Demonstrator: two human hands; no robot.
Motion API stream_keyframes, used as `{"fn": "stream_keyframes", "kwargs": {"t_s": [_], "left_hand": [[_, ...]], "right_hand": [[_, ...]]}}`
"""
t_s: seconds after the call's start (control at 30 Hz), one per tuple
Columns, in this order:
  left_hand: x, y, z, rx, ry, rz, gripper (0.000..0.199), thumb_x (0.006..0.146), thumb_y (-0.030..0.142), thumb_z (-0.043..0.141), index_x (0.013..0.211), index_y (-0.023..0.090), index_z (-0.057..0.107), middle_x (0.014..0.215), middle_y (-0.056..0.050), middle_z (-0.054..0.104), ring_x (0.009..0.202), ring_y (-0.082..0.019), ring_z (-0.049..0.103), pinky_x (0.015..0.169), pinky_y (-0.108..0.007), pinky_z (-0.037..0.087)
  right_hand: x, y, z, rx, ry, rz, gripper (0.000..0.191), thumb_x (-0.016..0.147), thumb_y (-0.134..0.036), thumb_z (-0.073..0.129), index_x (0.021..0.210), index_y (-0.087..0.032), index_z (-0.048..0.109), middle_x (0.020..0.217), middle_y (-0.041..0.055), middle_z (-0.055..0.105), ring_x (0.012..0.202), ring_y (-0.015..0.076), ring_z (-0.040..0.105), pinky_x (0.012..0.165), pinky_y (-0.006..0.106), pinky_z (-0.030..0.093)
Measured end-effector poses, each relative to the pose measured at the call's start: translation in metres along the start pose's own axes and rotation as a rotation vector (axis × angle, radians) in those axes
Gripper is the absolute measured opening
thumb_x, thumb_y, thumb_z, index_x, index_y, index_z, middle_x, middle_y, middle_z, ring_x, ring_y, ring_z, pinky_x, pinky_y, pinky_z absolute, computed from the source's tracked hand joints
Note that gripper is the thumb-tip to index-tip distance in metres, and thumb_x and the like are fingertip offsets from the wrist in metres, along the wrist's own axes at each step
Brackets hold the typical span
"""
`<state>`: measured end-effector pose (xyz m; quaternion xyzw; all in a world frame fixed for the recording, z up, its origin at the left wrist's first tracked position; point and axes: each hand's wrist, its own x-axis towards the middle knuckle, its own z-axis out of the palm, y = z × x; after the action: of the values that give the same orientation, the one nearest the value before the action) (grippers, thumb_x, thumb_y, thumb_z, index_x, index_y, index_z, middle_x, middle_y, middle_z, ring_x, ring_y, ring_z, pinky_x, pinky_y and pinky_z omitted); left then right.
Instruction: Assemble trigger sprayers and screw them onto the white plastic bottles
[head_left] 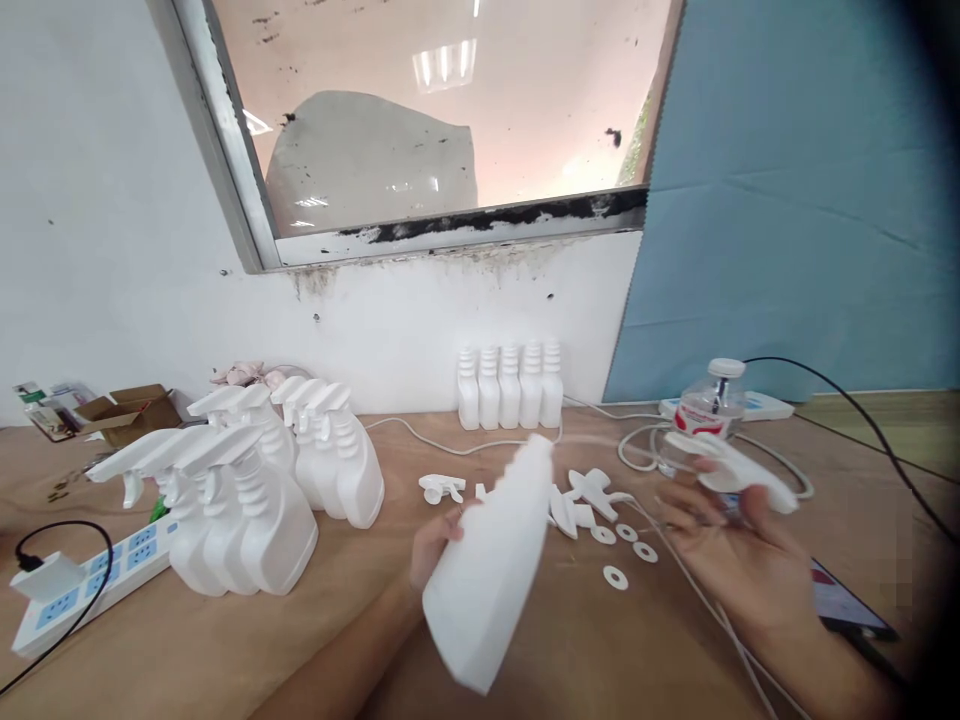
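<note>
A white bottle without a spray head (491, 570) is tilted in the middle, its neck up and to the right. My left hand (439, 545) grips it from the left side. On the right, my right hand (731, 540) holds a white spray head (731, 468) between thumb and fingers, apart from the bottle. Beyond the bottle, loose white spray heads (592, 492) lie on the table. Several flat white rings (615, 577) lie beside them. One more spray head (442, 488) rests left of the bottle's neck.
Assembled spray bottles (277, 520) stand in groups at left, near a power strip (97, 585). Several headless bottles (510, 388) line the wall. A clear labelled jar (709, 405), white cables (697, 580) and a phone (847, 600) are at right. An open cardboard box (135, 415) sits far left.
</note>
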<state>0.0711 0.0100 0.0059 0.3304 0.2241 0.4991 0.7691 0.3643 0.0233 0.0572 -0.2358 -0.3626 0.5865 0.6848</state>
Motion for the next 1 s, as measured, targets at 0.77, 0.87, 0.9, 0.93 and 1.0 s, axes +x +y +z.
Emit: {"fn": "stream_keyframes", "kwargs": {"t_s": [0.77,0.87,0.9,0.93,1.0], "left_hand": [[0.177,0.056,-0.037,1.414,0.929,0.441,0.063,0.085,0.037,0.056,0.14,0.02,0.029,0.126,-0.018,0.056,0.117,-0.034,0.052,0.095,-0.042,0.039],[0.183,0.053,-0.041,1.441,0.862,0.429,0.068,0.085,0.032,0.056,0.144,0.022,0.023,0.138,-0.016,0.046,0.125,-0.033,0.045,0.1,-0.041,0.035],[0.185,0.053,-0.042,1.438,0.841,0.419,0.072,0.084,0.029,0.056,0.146,0.021,0.02,0.139,-0.017,0.044,0.125,-0.032,0.045,0.1,-0.041,0.035],[0.186,0.054,-0.044,1.428,0.819,0.408,0.076,0.082,0.025,0.058,0.147,0.021,0.017,0.14,-0.017,0.043,0.124,-0.032,0.046,0.1,-0.04,0.036],[0.186,0.058,-0.046,1.39,0.774,0.391,0.086,0.076,0.018,0.062,0.148,0.018,0.014,0.14,-0.018,0.043,0.122,-0.031,0.049,0.1,-0.039,0.037]], "right_hand": [[-0.042,0.085,0.005,0.372,-0.358,0.885,0.034,0.08,-0.048,0.064,0.087,-0.015,0.066,0.045,-0.0072,0.039,0.036,0.0024,0.019,0.034,0.014,0.018],[-0.039,0.082,0.005,0.373,-0.338,0.889,0.032,0.08,-0.044,0.065,0.088,-0.013,0.066,0.048,-0.0058,0.043,0.038,0.002,0.024,0.036,0.014,0.019],[-0.038,0.081,0.005,0.376,-0.331,0.892,0.032,0.08,-0.044,0.066,0.088,-0.013,0.066,0.048,-0.0056,0.044,0.038,0.0018,0.024,0.036,0.013,0.019],[-0.036,0.08,0.005,0.377,-0.324,0.892,0.031,0.079,-0.044,0.066,0.088,-0.013,0.066,0.049,-0.0056,0.044,0.038,0.0018,0.024,0.036,0.013,0.019],[-0.035,0.079,0.004,0.368,-0.31,0.883,0.031,0.079,-0.043,0.067,0.087,-0.014,0.066,0.049,-0.0057,0.043,0.039,0.0021,0.023,0.037,0.014,0.02]]}}
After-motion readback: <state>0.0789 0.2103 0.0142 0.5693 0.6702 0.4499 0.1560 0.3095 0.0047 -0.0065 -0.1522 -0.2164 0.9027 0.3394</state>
